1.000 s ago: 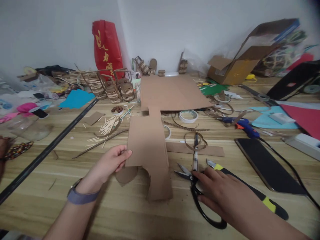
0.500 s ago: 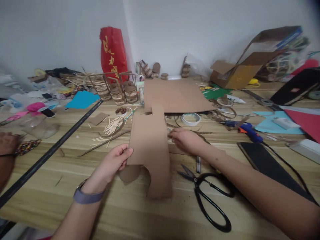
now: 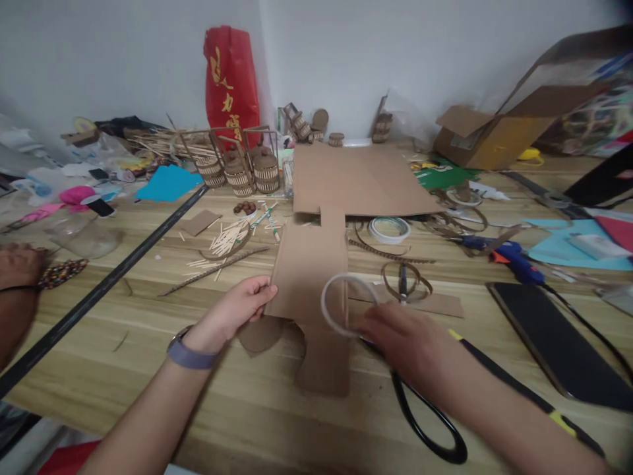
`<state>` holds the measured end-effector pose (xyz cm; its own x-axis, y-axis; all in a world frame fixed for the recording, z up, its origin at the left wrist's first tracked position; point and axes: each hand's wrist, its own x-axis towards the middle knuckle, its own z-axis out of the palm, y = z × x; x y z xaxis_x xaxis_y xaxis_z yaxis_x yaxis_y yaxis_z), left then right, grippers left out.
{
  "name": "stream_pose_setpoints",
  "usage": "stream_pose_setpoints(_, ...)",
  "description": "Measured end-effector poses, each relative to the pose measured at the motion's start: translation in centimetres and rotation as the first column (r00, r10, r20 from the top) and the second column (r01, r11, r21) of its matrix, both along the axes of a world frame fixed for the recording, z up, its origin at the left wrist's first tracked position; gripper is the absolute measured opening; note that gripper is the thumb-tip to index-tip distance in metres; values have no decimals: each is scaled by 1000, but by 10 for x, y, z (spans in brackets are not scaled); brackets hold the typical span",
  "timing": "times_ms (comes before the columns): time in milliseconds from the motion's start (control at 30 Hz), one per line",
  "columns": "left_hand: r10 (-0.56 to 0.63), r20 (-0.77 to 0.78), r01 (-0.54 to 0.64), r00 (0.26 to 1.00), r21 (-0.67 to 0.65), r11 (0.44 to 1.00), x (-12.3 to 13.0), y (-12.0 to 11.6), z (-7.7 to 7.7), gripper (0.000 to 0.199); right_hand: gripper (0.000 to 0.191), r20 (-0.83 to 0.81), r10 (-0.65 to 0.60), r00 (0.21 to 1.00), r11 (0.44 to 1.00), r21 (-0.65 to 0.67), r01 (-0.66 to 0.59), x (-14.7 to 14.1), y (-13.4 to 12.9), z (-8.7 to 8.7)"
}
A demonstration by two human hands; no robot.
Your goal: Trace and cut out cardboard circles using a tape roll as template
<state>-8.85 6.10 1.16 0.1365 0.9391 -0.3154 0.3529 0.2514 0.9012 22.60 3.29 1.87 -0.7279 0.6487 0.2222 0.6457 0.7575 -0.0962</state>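
An irregular piece of cardboard (image 3: pixel 309 267) lies in the middle, with a curved cut in its lower left edge. My left hand (image 3: pixel 247 303) pinches its left edge between thumb and fingers. In my right hand (image 3: pixel 400 336) is a thin pale ring (image 3: pixel 325 297), held by its right side over the cardboard. Below that hand are black-handled scissors (image 3: pixel 430 422), their blades mostly hidden. A cardboard disc (image 3: pixel 262 334) lies partly under the cardboard's lower left.
A large cardboard sheet (image 3: pixel 366 181) lies behind. Small slatted buckets (image 3: pixel 267 175) and loose sticks (image 3: pixel 230 239) are at back left. At right are a blue glue gun (image 3: pixel 517 262) and a dark phone-like slab (image 3: pixel 558 343). Another person's hand (image 3: pixel 20 274) rests at far left.
My right hand has come nearer and right, now over the scissors, lifting the pale ring. My left hand still grips the cardboard. The view has shifted slightly.
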Motion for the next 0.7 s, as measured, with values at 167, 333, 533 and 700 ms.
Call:
stream_pose_setpoints(167,-87,-83,90,993,34,995,11,7,-5,35,25,-46,125,991,990,78,-121,-18,-33,-15)
stream_pose_setpoints(333,-74,-152,93,986,120,988,14,7,-8,25,22,-9,167,986,980,113,-165,-21,-22,-18)
stream_pose_setpoints(533,-39,-158,63,987,147,987,15,5,-8,20,20,-12,188,982,974,132,-185,-22,-17,-23)
stream_pose_setpoints(700,7,-46,-3,999,95,995,18,2,-10,21,24,-33,147,989,977,159,-140,-22,-12,-23)
